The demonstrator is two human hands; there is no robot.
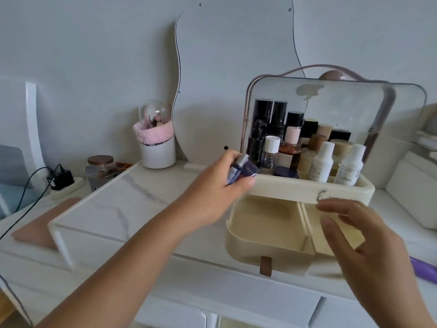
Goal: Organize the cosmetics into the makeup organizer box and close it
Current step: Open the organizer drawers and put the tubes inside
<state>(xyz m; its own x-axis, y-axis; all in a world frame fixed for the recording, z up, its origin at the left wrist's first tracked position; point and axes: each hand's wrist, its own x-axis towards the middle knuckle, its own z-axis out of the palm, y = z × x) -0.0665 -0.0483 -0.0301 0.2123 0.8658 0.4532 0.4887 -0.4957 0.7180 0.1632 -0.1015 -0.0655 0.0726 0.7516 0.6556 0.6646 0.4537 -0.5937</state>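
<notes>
You are working at the white desk (212,263), and the makeup organizer box (307,189) is standing on it just beyond both your hands. Its clear lid (343,102) is standing raised behind the top tray, so the closing step is not yet done. Below the tray, the drawer (260,247) is sitting pulled out toward you, under and between your hands. A divider is splitting it in two, and the part nearer your left hand is showing a bare floor. Bottles (321,162) are crowding the top tray just past your fingertips, leaving little room there.

Your left hand (212,185) is gripping the small purple cosmetics (238,170), what looks like a silver-capped tube with a dark little box, and is holding them at the box's left corner, above the drawer. Your right hand (361,237) is hovering with fingers spread and loose over the drawer's right part, holding nothing.

You are, by my reading, in the middle of the placing step. The next move is calling for you to lower the left hand and lay the pieces flat in a drawer compartment, low enough for the drawer to slide shut. The drawer and the lid are both waiting to be closed after that. A purple thing (423,268) is lying on the desk to the right of your right hand; I cannot tell what it is.
</notes>
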